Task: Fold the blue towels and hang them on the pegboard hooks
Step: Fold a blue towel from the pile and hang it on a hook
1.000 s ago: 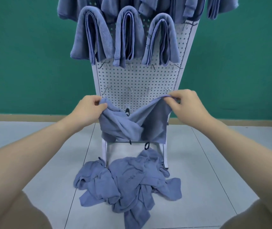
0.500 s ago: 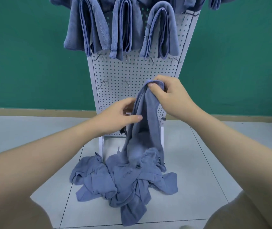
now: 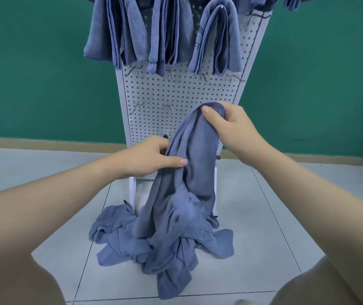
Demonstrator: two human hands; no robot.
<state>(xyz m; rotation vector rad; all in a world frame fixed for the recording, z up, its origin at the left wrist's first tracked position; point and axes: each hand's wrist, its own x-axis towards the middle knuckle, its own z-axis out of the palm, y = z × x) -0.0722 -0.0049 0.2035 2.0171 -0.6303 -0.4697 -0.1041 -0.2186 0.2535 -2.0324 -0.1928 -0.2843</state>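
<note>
- Blue terry cloth fills the middle of the view: one towel (image 3: 189,164) hangs lengthwise from the person's two hands, in front of the lower half of a white pegboard (image 3: 176,100).
- The right hand (image 3: 231,126) is the higher one. Its thumb and curled fingers clamp the towel's bunched top edge, which arches over the fingertips.
- The left hand (image 3: 152,157) is lower and to the left, with its thumb laid across the front of the cloth and its fingers behind the towel's left hem, pinching that edge.
- The two hands are apart, one above the other along the same towel.
- The towel looks soft and matte, a dusty blue with a slightly darker stitched hem. It falls in long vertical folds, gathered rather than spread flat.
- Its lower end drops onto a pile (image 3: 160,238) of crumpled blue towels on the pale tiled floor (image 3: 264,216), at the foot of the pegboard. Where the held towel ends and the pile begins cannot be told.
- Three folded towels (image 3: 167,31) hang side by side higher on the pegboard, each draped in a neat loop.
- Small metal hooks (image 3: 138,105) stand bare in the rows below them.
- A green wall (image 3: 44,73) is behind the board.
</note>
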